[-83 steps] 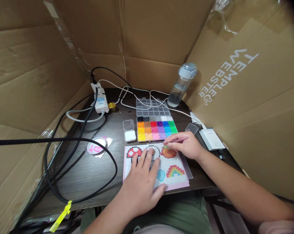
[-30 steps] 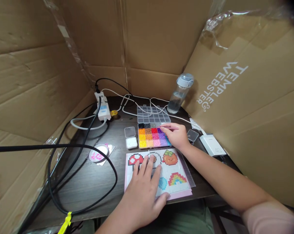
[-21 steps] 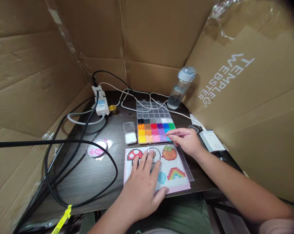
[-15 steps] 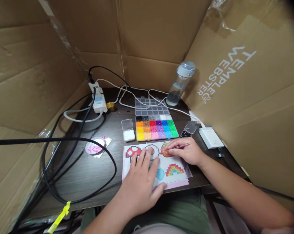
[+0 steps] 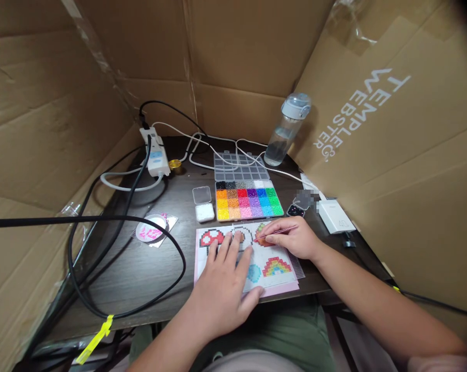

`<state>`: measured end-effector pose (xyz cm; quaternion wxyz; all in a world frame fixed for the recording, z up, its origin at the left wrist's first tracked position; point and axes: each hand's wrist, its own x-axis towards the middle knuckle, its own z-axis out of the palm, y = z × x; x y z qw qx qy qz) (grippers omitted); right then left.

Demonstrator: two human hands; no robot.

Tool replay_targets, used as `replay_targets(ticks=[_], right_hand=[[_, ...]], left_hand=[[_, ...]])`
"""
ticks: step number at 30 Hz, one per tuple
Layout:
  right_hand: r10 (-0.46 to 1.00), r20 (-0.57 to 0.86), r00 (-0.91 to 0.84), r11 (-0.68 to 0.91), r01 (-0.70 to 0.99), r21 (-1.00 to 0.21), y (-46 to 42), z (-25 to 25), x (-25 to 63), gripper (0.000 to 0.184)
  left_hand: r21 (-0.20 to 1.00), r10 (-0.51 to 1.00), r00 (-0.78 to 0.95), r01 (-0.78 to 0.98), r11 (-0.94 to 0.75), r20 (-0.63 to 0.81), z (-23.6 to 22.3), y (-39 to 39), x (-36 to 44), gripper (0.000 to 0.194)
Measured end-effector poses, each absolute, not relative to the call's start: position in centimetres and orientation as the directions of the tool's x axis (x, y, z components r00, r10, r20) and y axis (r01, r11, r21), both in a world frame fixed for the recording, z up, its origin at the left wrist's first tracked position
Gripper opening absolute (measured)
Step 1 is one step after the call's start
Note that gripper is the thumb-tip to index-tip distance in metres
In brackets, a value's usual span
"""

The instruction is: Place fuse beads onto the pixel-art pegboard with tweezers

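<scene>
A white pegboard [image 5: 270, 254] with a printed pattern sheet lies on the dark table [image 5: 152, 279] in front of me. It shows a red mushroom [image 5: 208, 237], an orange fruit and a rainbow [image 5: 276, 266]. My left hand [image 5: 221, 289] lies flat on the board, fingers spread. My right hand [image 5: 291, 238] pinches thin tweezers [image 5: 277, 232], their tip over the orange fruit. Behind the board stands an open bead box [image 5: 248, 200] with many coloured compartments.
A small white bead case [image 5: 204, 206] sits left of the bead box. A water bottle [image 5: 288, 129], a power strip [image 5: 155, 154], white cables and a white adapter [image 5: 336, 216] are at the back and right. A thick black cable [image 5: 113, 222] loops over the left. Cardboard walls surround the table.
My right hand reached to the bead box with the tweezers, then came back to the orange fruit on the board. My left hand stayed flat on the board.
</scene>
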<state>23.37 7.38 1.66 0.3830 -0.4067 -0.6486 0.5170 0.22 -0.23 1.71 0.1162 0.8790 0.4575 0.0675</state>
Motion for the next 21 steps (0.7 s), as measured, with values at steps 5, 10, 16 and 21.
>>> replay_targets(ticks=[5,10,16,21], right_hand=[[0.922,0.084,-0.377,0.143,0.131,-0.981,7.4,1.6,23.3,0.008],[0.927,0.054,-0.370,0.109,0.129,-0.986,7.3,1.6,23.3,0.011],[0.942,0.096,-0.321,0.154,0.162,-0.975,7.5,1.8,23.5,0.009],[0.958,0.269,-0.098,0.284,0.201,-0.938,8.9,3.2,22.7,0.006]], left_hand=[[0.269,0.820,0.572,0.787,-0.555,0.019,1.6,-0.1,0.2,0.070],[0.273,0.820,0.572,0.786,-0.555,0.020,1.7,-0.3,0.2,0.071],[0.287,0.820,0.572,0.785,-0.549,0.005,1.7,-0.2,0.3,0.070],[0.282,0.819,0.574,0.786,-0.550,0.000,1.8,-0.2,0.2,0.069]])
